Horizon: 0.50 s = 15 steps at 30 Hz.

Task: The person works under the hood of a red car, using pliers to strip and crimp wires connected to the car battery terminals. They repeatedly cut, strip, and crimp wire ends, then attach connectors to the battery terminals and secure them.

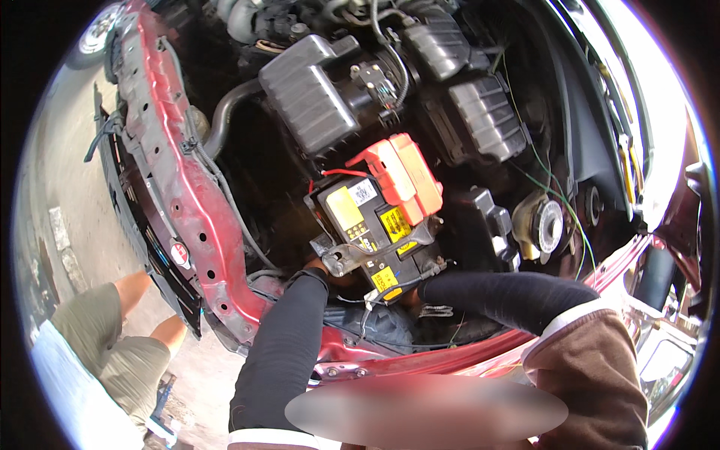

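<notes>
Battery (379,225) sits right of the red beam (199,195), red cover (406,180) on its far end. Left hand (339,277)'s by its left side, right hand (411,297)'s near-right; fingers are hidden, can't tell if they're gripping.

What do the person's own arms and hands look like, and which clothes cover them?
Close-fitting black sleeves cover both forearms. A looser brown sleeve with a white edge follows on the right arm; the left also shows a white edge. The left hand and right hand are mostly hidden.
</notes>
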Tool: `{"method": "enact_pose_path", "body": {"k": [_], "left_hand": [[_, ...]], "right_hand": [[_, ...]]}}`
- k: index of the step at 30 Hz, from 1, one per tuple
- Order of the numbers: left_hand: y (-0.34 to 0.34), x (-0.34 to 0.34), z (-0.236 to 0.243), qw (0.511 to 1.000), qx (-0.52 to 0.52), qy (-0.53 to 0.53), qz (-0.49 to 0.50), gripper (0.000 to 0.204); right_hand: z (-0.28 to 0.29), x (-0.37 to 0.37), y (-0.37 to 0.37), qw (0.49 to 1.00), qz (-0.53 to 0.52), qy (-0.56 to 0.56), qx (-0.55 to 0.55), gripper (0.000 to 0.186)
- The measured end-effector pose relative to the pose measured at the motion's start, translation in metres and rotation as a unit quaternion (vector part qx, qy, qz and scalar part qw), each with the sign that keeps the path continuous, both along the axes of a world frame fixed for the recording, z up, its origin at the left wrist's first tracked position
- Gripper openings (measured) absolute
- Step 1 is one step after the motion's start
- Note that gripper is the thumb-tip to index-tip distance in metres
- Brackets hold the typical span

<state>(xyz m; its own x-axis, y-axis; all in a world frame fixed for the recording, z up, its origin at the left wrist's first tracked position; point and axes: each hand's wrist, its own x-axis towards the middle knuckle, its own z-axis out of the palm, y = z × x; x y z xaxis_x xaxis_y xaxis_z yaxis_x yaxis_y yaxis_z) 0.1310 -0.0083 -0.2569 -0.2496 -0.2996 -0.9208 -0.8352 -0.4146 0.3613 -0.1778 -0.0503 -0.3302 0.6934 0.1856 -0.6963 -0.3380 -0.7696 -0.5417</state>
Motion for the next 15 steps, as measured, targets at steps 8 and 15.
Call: {"method": "enact_pose_path", "body": {"k": [8,15], "left_hand": [[0.006,-0.008,-0.002,0.999,-0.006,0.004,0.04,0.047],[0.007,-0.015,0.002,0.998,-0.011,0.001,0.055,0.046]], "right_hand": [[-0.031,-0.017,0.004,0.999,0.036,0.016,0.008,0.045],[-0.056,-0.034,-0.003,0.998,0.053,0.023,0.008,0.046]]}}
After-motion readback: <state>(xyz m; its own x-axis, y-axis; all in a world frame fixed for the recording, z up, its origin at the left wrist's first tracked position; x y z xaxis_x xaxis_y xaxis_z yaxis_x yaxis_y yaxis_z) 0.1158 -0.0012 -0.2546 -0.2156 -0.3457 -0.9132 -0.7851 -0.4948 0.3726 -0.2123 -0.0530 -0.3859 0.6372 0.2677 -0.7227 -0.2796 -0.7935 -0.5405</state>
